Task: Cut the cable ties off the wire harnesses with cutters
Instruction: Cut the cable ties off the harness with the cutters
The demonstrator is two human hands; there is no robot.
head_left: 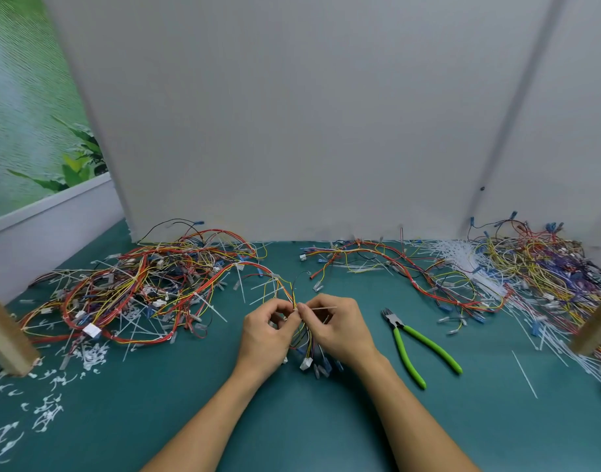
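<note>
Both hands meet over the middle of the green table. My left hand (pixel 268 332) grips a bundle of red, yellow and purple wires, a wire harness (pixel 304 342) whose white and blue connectors hang below the hands. My right hand (pixel 336 327) pinches a thin white cable tie (pixel 321 307) at that bundle, its tail pointing right. The green-handled cutters (pixel 418 349) lie on the table to the right of my right hand, jaws pointing away, held by neither hand.
A large tangle of harnesses (pixel 139 287) lies at the left, another pile (pixel 537 267) with loose white ties at the right. Cut tie scraps (pixel 47 396) litter the near left. Wooden posts (pixel 3 335) stand at both sides; a grey panel (pixel 292 131) closes the back.
</note>
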